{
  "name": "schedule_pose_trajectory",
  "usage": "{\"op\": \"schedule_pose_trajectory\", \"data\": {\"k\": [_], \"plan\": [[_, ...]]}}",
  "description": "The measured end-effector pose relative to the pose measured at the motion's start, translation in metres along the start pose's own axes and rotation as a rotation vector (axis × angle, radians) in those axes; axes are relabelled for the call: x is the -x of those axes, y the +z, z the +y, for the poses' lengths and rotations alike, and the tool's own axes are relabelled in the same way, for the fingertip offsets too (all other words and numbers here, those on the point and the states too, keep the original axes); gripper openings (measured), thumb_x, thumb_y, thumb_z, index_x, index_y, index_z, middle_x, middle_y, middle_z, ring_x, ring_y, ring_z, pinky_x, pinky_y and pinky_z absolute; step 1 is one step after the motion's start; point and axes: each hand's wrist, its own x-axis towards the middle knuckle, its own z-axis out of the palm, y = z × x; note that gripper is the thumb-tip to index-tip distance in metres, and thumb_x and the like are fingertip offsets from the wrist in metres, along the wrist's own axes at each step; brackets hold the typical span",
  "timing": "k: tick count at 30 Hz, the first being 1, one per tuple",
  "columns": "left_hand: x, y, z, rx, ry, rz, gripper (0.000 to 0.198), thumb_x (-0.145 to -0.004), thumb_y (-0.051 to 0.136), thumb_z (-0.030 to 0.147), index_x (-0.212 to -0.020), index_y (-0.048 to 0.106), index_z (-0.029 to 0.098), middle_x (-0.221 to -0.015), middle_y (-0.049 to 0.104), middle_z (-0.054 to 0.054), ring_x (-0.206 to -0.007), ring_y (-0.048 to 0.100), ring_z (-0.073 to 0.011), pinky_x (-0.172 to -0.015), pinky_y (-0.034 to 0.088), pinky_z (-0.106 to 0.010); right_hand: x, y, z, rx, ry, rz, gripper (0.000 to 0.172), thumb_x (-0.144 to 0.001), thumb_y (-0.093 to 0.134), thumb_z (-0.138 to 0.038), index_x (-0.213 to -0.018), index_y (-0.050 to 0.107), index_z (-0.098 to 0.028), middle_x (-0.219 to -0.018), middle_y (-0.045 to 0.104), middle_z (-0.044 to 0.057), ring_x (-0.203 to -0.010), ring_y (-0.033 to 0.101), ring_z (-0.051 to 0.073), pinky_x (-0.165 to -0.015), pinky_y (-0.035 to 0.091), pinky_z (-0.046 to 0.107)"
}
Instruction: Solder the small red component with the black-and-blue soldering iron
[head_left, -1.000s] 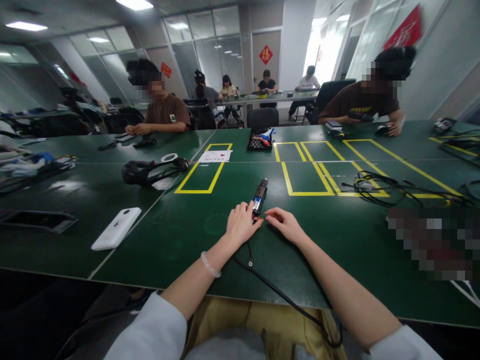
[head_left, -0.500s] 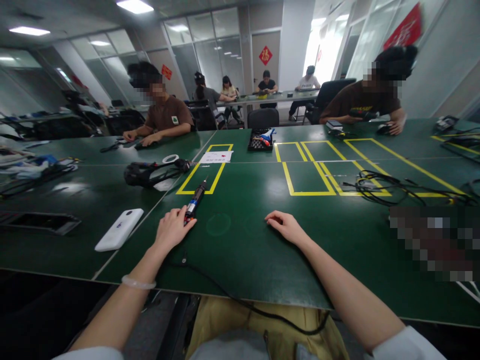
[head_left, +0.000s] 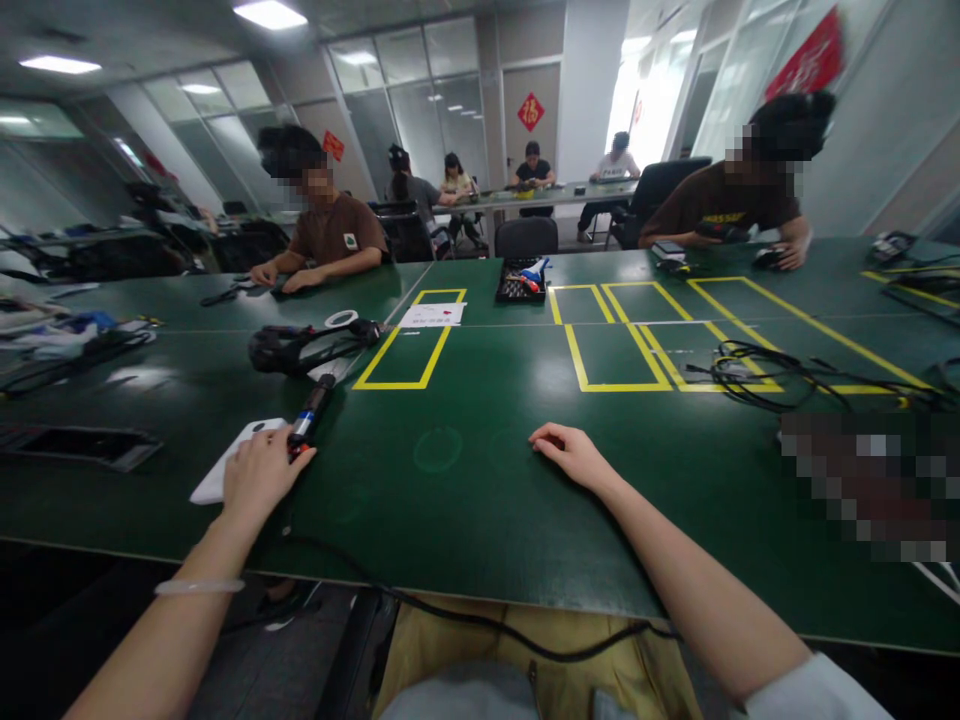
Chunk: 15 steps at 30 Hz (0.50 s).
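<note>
My left hand [head_left: 261, 468] is wrapped round an electric screwdriver [head_left: 311, 410], dark with a blue and silver band, which lies low over the green table and points away from me. A black cord [head_left: 480, 622] trails from its rear end over the table edge and across my lap. Partly under and beside that hand is a white rounded flat case [head_left: 217, 480], its right part hidden. My right hand [head_left: 571, 455] rests on the table with fingers curled together, and no object shows in it.
A black headset-like strap device [head_left: 289, 350] and a white ring [head_left: 341, 318] lie beyond my left hand. Farther off are a paper sheet [head_left: 433, 315], yellow tape outlines [head_left: 626, 387] and a black tray [head_left: 519, 296]. Black cables [head_left: 780, 372] lie at right. Two people sit across the table.
My left hand has moved left with the electric screwdriver, out of the area by the yellow outline to beside the white case. My right hand has stayed in place.
</note>
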Motion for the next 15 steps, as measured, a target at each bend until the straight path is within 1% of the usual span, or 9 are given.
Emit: {"op": "schedule_pose_trajectory", "data": {"k": [2, 5, 7, 9, 11, 12, 14, 15], "plan": [[0.007, -0.005, 0.006, 0.002, 0.023, 0.04, 0.048, -0.089, 0.036, 0.049, -0.121, 0.049, 0.016, -0.118, 0.057, -0.013, -0.101, 0.055, -0.0267, -0.077, 0.041, -0.031, 0.0, 0.0, -0.001, 0.003, 0.002, -0.002, 0.02, -0.086, 0.053, -0.028, -0.094, 0.068, -0.017, -0.082, 0.07, 0.004, -0.072, 0.062, 0.016, -0.071, 0.048, 0.029], [0.012, -0.016, 0.015, 0.061, -0.038, 0.021, 0.04, -0.091, 0.031, 0.044, -0.108, 0.055, 0.016, -0.112, 0.059, -0.014, -0.092, 0.059, -0.0278, -0.07, 0.043, -0.034, 0.0, 0.0, -0.002, -0.001, 0.009, -0.003, 0.02, -0.085, 0.053, -0.028, -0.093, 0.068, -0.017, -0.082, 0.07, 0.004, -0.072, 0.062, 0.016, -0.071, 0.048, 0.029], [0.011, -0.026, 0.024, 0.154, -0.09, 0.038, 0.042, -0.091, 0.029, 0.044, -0.105, 0.056, 0.015, -0.107, 0.061, -0.015, -0.09, 0.06, -0.03, -0.069, 0.044, -0.037, 0.0, 0.0, -0.003, -0.007, 0.009, -0.005, 0.02, -0.086, 0.053, -0.027, -0.093, 0.068, -0.017, -0.082, 0.07, 0.004, -0.072, 0.063, 0.016, -0.071, 0.048, 0.029], [0.009, -0.038, 0.041, 0.325, -0.085, 0.057, 0.043, -0.09, 0.032, 0.046, -0.106, 0.056, 0.015, -0.102, 0.064, -0.014, -0.089, 0.062, -0.0298, -0.071, 0.045, -0.038, 0.0, 0.001, -0.003, -0.011, 0.007, -0.009, 0.02, -0.086, 0.053, -0.027, -0.094, 0.068, -0.018, -0.082, 0.07, 0.004, -0.072, 0.063, 0.016, -0.071, 0.048, 0.029], [0.009, -0.052, 0.07, 0.601, 0.0, 0.031, 0.039, -0.087, 0.039, 0.047, -0.106, 0.056, 0.018, -0.098, 0.066, -0.009, -0.088, 0.063, -0.0256, -0.077, 0.047, -0.036, 0.0, 0.001, -0.002, -0.018, 0.006, -0.012, 0.02, -0.086, 0.053, -0.028, -0.095, 0.068, -0.018, -0.082, 0.07, 0.003, -0.073, 0.063, 0.016, -0.071, 0.048, 0.029], [0.011, -0.06, 0.089, 0.776, 0.084, -0.006, 0.036, -0.086, 0.043, 0.046, -0.106, 0.057, 0.019, -0.096, 0.067, -0.007, -0.087, 0.063, -0.0224, -0.079, 0.047, -0.034, 0.0, 0.001, -0.002, -0.023, 0.007, -0.013, 0.02, -0.085, 0.053, -0.028, -0.095, 0.068, -0.018, -0.082, 0.07, 0.003, -0.073, 0.063, 0.016, -0.071, 0.048, 0.029], [0.017, -0.073, 0.134, 1.13, 0.277, -0.128, 0.036, -0.084, 0.047, 0.046, -0.106, 0.057, 0.019, -0.093, 0.066, -0.004, -0.084, 0.063, -0.0174, -0.082, 0.048, -0.032, 0.0, 0.001, 0.0, -0.041, 0.009, -0.015, 0.02, -0.086, 0.054, -0.029, -0.094, 0.068, -0.018, -0.082, 0.07, 0.004, -0.074, 0.063, 0.017, -0.071, 0.048, 0.029], [0.022, -0.079, 0.157, 1.264, 0.357, -0.214, 0.037, -0.084, 0.049, 0.045, -0.107, 0.058, 0.018, -0.09, 0.065, -0.004, -0.082, 0.062, -0.0164, -0.08, 0.048, -0.031, 0.0, 0.0, 0.0, -0.057, 0.009, -0.02, 0.02, -0.086, 0.054, -0.03, -0.094, 0.068, -0.018, -0.082, 0.07, 0.004, -0.074, 0.064, 0.017, -0.072, 0.049, 0.029]]}}
